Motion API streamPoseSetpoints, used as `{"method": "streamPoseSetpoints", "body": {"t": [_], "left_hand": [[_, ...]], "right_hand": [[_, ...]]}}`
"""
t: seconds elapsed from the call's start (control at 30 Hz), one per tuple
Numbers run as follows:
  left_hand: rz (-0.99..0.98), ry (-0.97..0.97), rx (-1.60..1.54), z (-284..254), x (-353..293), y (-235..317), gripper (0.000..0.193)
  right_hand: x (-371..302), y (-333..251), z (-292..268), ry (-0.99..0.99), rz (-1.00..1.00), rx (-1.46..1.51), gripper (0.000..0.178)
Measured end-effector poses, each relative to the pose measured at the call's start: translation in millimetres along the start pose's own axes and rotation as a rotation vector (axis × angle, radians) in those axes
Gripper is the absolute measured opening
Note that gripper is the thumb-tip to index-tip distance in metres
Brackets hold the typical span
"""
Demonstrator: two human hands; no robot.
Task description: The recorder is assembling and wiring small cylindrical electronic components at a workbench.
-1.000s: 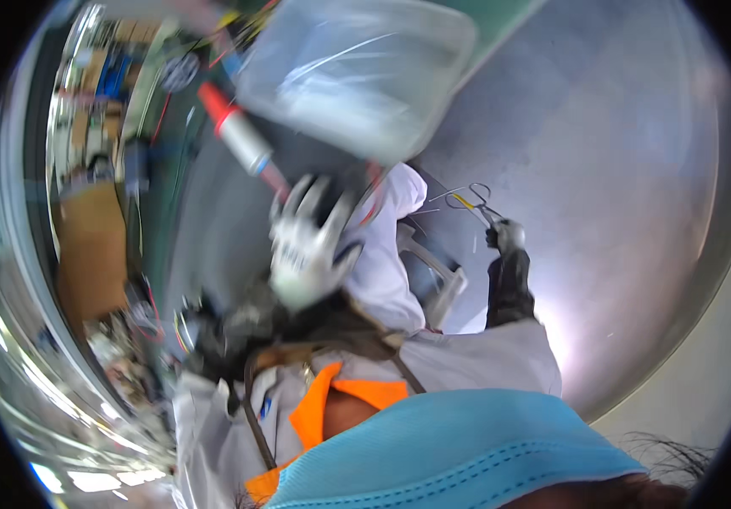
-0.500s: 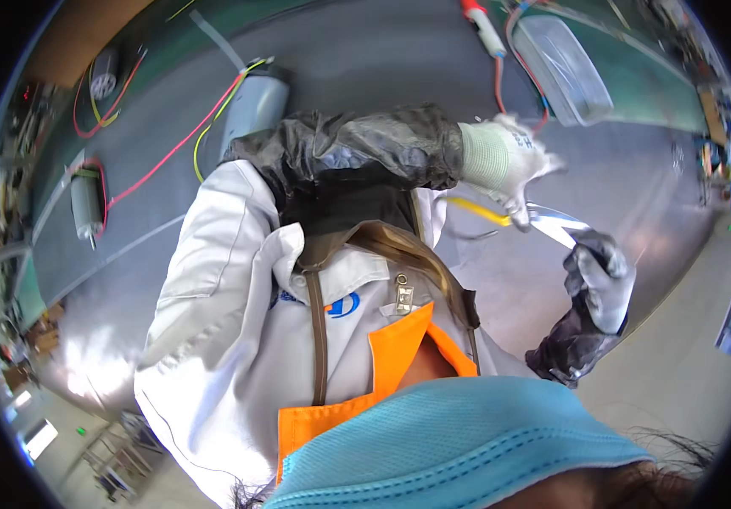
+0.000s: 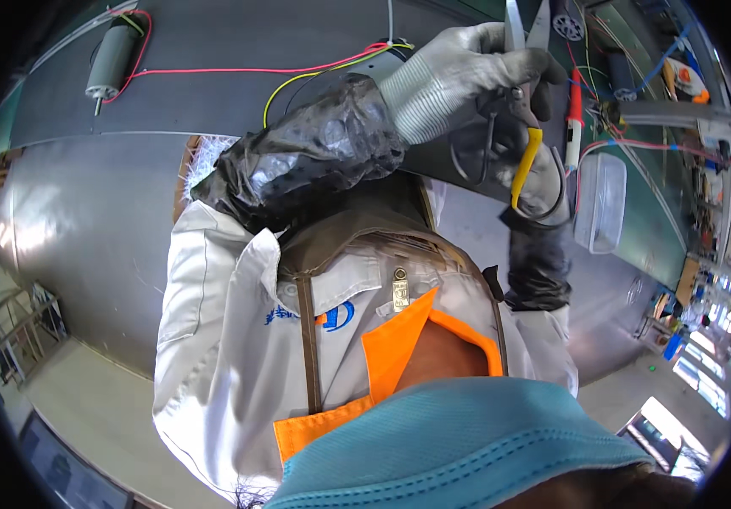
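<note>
Both my hands wear pale work gloves with dark sleeve covers. A pair of scissors [image 3: 515, 100] with one yellow handle and one dark handle points away from me, its blades parted. My left hand [image 3: 454, 76] reaches across from the left, its fingers closed around the scissors near the pivot and blades. My right hand [image 3: 542, 180] is at the handles, with the yellow one crossing in front of its palm; its fingers are partly hidden behind the handles. Red and yellow-green wires [image 3: 297, 69] lie just left of my left hand.
A grey cylindrical motor [image 3: 114, 66] with a red wire lies at far left. To the right are a red-and-white pen-shaped tool [image 3: 575, 127], a clear plastic box [image 3: 603, 204] and small motors [image 3: 567, 27]. Behind my left sleeve, a carton [image 3: 211, 157] holds shredded white material.
The scissors have turned from pointing right to pointing away. My left hand went from the yellow handle to the blades, my right hand from the blades to the handles. The view has shifted.
</note>
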State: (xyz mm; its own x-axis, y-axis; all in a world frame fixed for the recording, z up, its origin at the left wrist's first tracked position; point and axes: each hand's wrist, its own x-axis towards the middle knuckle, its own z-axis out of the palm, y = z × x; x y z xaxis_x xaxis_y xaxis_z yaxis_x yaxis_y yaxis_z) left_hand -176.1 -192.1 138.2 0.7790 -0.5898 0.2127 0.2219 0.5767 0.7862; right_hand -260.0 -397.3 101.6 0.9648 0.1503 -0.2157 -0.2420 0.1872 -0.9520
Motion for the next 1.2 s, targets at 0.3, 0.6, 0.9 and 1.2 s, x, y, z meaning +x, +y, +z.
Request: {"method": "streamPoseSetpoints", "body": {"t": [0.3,0.6,0.9,1.2], "left_hand": [[-0.373,-0.099,0.519,-37,34,49,0.044],[0.31,0.28,1.141,-129,47,94,0.05],[-0.16,-0.116,0.683,-196,53,28,0.03],[-0.223,-0.007,0.981,-172,57,69,0.027]], "right_hand": [[71,-7,15,-0.32,-0.009,0.561,0.056],[92,-5,2,-0.166,-0.141,-0.276,0.068],[125,-49,14,-0.548,-0.126,-1.197,0.077],[121,-44,37,-0.367,0.508,-0.982,0.068]]}}
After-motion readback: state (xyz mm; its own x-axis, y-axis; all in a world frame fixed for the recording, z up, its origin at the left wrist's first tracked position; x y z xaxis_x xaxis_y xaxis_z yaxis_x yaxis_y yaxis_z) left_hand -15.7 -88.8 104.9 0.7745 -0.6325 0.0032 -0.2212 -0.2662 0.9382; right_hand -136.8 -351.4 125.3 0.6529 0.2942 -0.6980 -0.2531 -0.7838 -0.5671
